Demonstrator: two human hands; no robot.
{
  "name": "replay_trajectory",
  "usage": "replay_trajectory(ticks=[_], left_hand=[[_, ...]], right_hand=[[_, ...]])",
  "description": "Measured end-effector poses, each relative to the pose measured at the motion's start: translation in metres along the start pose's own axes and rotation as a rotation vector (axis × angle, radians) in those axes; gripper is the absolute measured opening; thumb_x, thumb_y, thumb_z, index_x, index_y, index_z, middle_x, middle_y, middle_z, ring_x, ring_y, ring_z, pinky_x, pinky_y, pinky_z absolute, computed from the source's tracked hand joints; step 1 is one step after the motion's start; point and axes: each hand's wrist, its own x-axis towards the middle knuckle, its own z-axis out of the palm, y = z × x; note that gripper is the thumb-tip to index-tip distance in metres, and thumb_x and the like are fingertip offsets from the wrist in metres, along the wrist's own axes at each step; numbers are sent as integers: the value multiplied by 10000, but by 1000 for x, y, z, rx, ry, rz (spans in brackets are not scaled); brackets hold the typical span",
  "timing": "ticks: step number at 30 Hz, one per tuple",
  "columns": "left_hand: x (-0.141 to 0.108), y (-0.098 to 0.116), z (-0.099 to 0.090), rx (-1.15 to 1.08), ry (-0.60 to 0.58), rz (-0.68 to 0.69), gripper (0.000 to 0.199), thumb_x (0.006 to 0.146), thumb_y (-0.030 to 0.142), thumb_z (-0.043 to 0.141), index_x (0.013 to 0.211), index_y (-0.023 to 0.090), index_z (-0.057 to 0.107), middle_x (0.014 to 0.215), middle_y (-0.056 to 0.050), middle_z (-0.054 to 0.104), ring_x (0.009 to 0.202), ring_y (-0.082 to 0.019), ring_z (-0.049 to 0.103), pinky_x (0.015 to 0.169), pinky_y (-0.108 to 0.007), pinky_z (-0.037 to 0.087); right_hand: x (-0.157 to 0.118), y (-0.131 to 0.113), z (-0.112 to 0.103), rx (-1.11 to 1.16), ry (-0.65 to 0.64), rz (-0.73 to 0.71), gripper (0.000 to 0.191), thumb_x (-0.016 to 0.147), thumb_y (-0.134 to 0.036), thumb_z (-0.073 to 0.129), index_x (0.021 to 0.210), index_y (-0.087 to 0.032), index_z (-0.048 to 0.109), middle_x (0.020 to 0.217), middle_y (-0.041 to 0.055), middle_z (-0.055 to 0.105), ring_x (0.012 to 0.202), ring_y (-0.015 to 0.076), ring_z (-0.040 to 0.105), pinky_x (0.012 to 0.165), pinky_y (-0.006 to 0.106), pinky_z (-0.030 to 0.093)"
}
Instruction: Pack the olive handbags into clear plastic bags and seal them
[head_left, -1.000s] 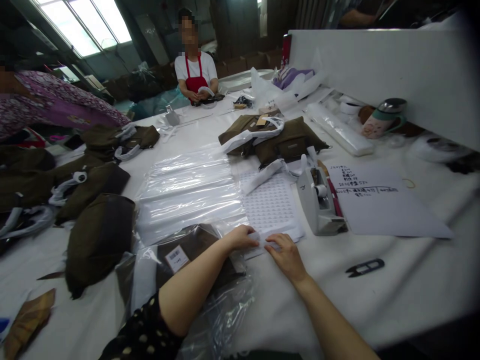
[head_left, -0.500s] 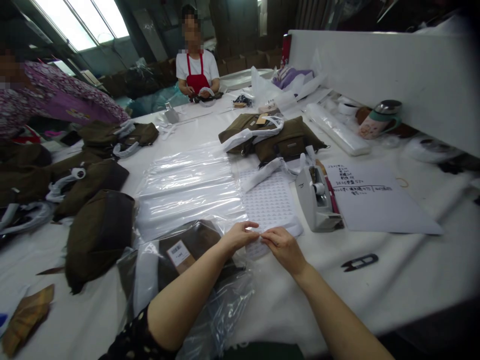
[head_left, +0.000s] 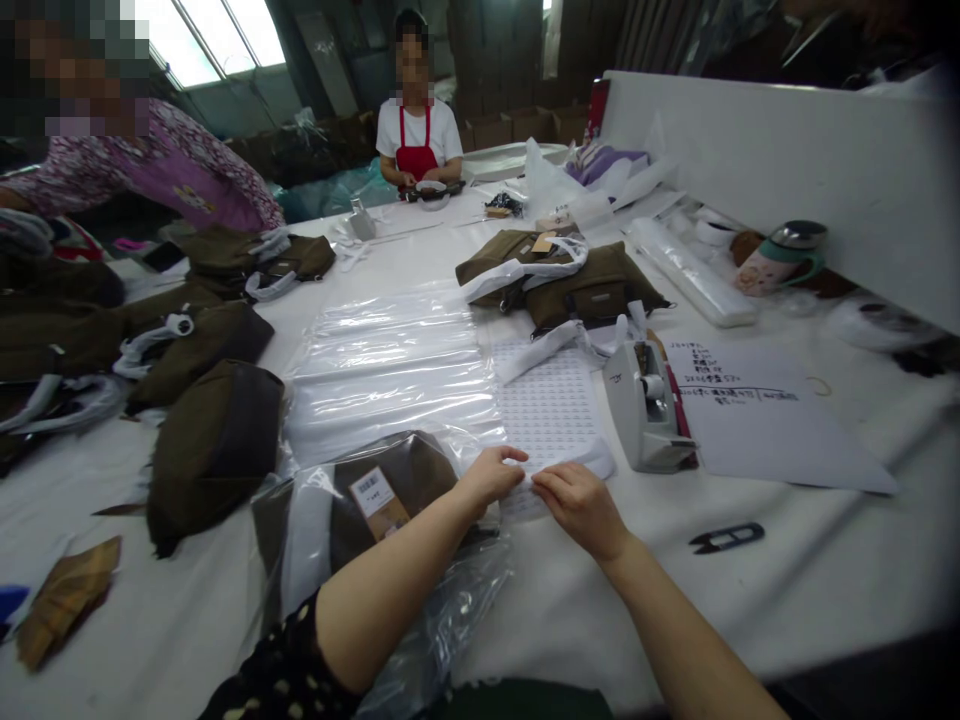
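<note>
My left hand (head_left: 491,478) is over the near end of a white sheet printed with rows of small labels (head_left: 551,400), thumb and forefinger curled close together. Facing it, my right hand (head_left: 581,505) pinches with its fingertips. A narrow gap separates the two hands, and whatever is between the fingers is too small to make out. Part of the sheet's near edge curls up beside my right hand. Under my left forearm lies an olive bag in a clear plastic bag (head_left: 469,590), with a barcode hang tag (head_left: 377,505) showing through.
A tape dispenser (head_left: 649,420) stands right of the label sheet, near thread snips (head_left: 726,538) and a handwritten paper (head_left: 787,430). Flat clear bags (head_left: 390,370) lie left. Olive handbags (head_left: 214,450) crowd the left side; others (head_left: 577,285) lie ahead. Two people work across the table.
My hands have drawn slightly apart at the fingertips. The whole view has shifted, so things appear farther right. The person at left has raised up and reaches toward the bags.
</note>
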Motion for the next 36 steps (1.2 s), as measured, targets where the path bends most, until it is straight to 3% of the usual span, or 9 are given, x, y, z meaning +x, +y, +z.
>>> replay_trajectory(ticks=[15,17,19,22,24,26,30,33,36], left_hand=[[1,-6,4,80,27,39,365,663,109,529,1012,150,625,575,22,522,532,-114,497,503,-214,424],[3,-4,3,127,42,66,352,687,120,527,1023,147,625,619,-1,565,585,-139,539,562,-248,464],[2,1,-1,187,73,130,338,714,140,539,1041,144,623,739,-44,624,738,-188,585,709,-311,489],[-8,14,-10,278,173,330,412,745,194,587,1156,174,567,1162,-92,576,1144,-254,451,1013,-380,334],[-27,19,-18,397,286,557,440,770,238,595,1202,181,527,1320,-91,463,1246,-258,339,1079,-392,242],[-57,15,-28,522,395,780,364,806,248,562,1161,168,544,1305,-104,473,1216,-245,375,1067,-399,273],[-133,-22,-49,638,525,1036,213,839,184,493,1028,185,591,1183,-72,569,1136,-201,453,1011,-375,361],[-177,-65,-60,723,640,1063,178,827,167,507,972,199,606,1135,-30,608,1119,-192,468,1001,-358,363],[-201,-108,-69,772,782,944,185,829,195,530,995,228,604,1157,2,605,1158,-190,447,1034,-369,320]], right_hand=[[-4,-3,-2,59,-26,4,173,893,-193,477,871,-207,648,882,61,640,839,202,545,797,370,423],[-4,-5,-2,245,9,158,130,865,-239,528,824,-206,646,912,66,634,897,217,537,855,388,402],[-1,-8,-3,525,61,454,125,812,-316,603,780,-199,634,928,67,625,921,226,529,878,387,388],[7,-14,-9,809,84,784,255,779,-433,622,800,-179,610,849,54,616,805,195,542,787,343,430],[15,-19,-15,856,41,811,316,786,-482,594,818,-168,600,770,38,598,710,167,532,697,305,445],[23,-27,-21,897,-10,809,341,761,-503,609,789,-164,592,712,22,573,653,147,509,639,277,435],[46,-49,-26,897,-181,771,334,732,-510,636,726,-180,584,577,-21,480,569,122,434,579,251,382],[79,-78,-17,846,-372,681,342,707,-517,655,720,-179,599,596,-15,493,573,122,450,566,249,377],[122,-130,5,855,-574,557,369,649,-525,685,701,-170,601,667,6,547,601,133,499,564,255,416]])
